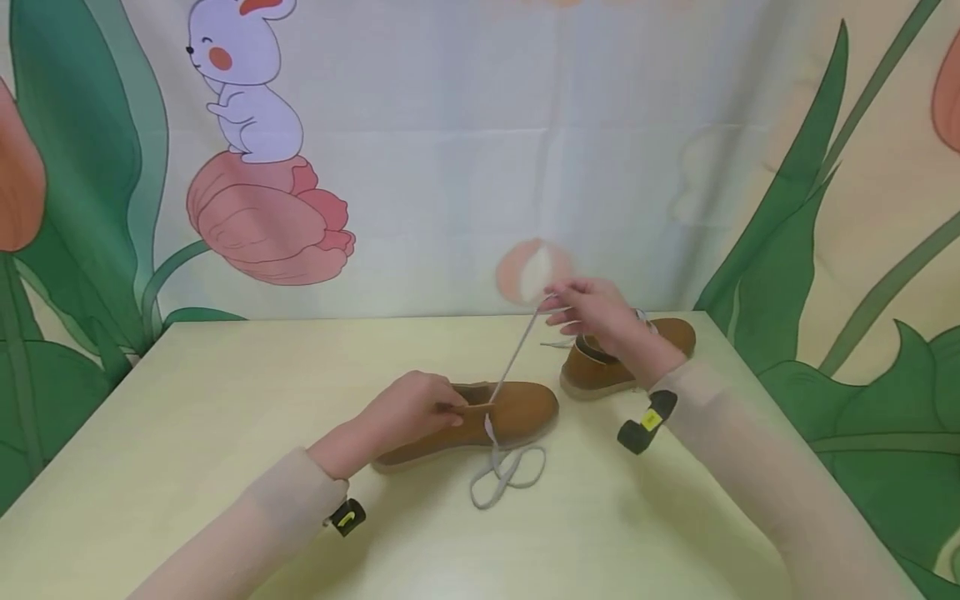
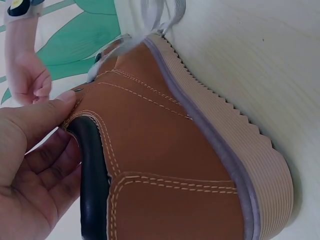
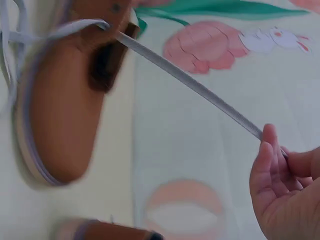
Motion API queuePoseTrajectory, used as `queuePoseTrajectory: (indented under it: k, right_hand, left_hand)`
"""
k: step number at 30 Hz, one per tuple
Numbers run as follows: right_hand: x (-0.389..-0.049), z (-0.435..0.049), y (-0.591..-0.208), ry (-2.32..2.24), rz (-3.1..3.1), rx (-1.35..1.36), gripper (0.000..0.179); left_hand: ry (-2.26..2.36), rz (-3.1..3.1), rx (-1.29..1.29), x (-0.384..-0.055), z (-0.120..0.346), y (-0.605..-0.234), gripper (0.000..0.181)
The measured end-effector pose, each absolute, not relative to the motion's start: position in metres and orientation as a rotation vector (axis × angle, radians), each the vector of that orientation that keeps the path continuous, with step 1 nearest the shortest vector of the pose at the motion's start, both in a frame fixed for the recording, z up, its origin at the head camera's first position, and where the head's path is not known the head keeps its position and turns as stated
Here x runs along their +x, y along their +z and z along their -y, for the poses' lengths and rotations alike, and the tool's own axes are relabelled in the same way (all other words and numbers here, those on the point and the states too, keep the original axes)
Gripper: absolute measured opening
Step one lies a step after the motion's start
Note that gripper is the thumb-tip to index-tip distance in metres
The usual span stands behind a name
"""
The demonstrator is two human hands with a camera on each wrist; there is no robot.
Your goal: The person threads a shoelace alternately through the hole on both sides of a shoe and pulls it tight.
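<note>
A brown shoe (image 1: 525, 410) with a pale sole lies on the table, its toe toward the right. My left hand (image 1: 412, 410) pinches the edge of its opening near the eyelets, thumb outside and fingers inside, as the left wrist view shows. From an eyelet a grey shoelace (image 3: 190, 82) runs taut up to my right hand (image 1: 592, 312), which pinches it between thumb and fingers above and right of the shoe. The lace's other part (image 1: 506, 483) hangs from the shoe's side and lies in loops on the table.
A second brown shoe (image 1: 675, 335), with its own lace, stands at the table's back right, partly behind my right hand and wrist. The pale yellow table (image 1: 225, 400) ends at a printed curtain (image 1: 450, 167). Dark straps (image 1: 637, 433) hang at both wrists.
</note>
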State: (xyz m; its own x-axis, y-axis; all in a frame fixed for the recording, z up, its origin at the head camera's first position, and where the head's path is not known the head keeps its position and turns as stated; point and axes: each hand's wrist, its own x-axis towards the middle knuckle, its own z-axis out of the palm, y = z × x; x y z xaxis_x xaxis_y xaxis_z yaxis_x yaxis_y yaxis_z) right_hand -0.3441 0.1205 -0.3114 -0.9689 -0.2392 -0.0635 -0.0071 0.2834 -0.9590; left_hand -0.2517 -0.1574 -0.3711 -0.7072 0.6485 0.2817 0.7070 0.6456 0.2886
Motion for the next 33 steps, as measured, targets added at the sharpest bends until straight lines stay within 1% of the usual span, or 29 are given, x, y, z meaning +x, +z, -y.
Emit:
queuePoseTrajectory:
  k: [3,7,10,12,15,17,22,25,27,28,33]
  right_hand:
    - [-0.350,-0.138,-0.294,-1.915,-2.383,-0.120,0.043]
    - [-0.352,-0.159,-0.279,-2.145,-2.405,-0.028,0.037]
    - [-0.349,-0.168,-0.274,-2.183,-2.466,0.004,0.031]
    - [-0.344,-0.170,-0.273,-2.131,-2.498,-0.015,0.028]
    - [-0.333,-0.169,-0.276,-2.051,-2.488,-0.109,0.021]
    - [-0.326,-0.166,-0.279,-1.988,-2.442,-0.198,0.020]
    - [-0.312,-0.151,-0.293,-1.701,-2.354,-0.384,0.027]
    - [-0.309,-0.137,-0.307,-1.471,-2.344,-0.543,0.033]
    - [-0.309,-0.128,-0.318,-1.326,-2.370,-0.646,0.032]
    - [-0.309,-0.123,-0.324,-1.258,-2.395,-0.687,0.031]
    - [-0.316,-0.100,-0.355,-0.988,-2.634,-0.765,0.021]
  left_hand:
    - [-0.566,2.714,-1.125,-0.252,0.157,-0.370,0.011]
    - [-0.554,2.758,-1.119,-0.252,0.156,-0.365,0.013]
    - [-0.541,2.835,-1.096,-0.254,0.157,-0.358,0.013]
    - [-0.534,2.885,-1.064,-0.257,0.158,-0.351,0.015]
    - [-0.519,2.933,-0.995,-0.267,0.159,-0.339,0.019]
    - [-0.506,2.970,-0.938,-0.275,0.159,-0.332,0.022]
    - [-0.350,3.136,-0.895,-0.297,0.154,-0.326,0.031]
    - [-0.249,3.193,-0.928,-0.307,0.151,-0.328,0.026]
    - [-0.218,3.201,-0.941,-0.311,0.150,-0.329,0.017]
    - [-0.221,3.201,-0.946,-0.314,0.150,-0.330,0.015]
    - [-0.376,3.236,-0.878,-0.324,0.153,-0.333,0.024]
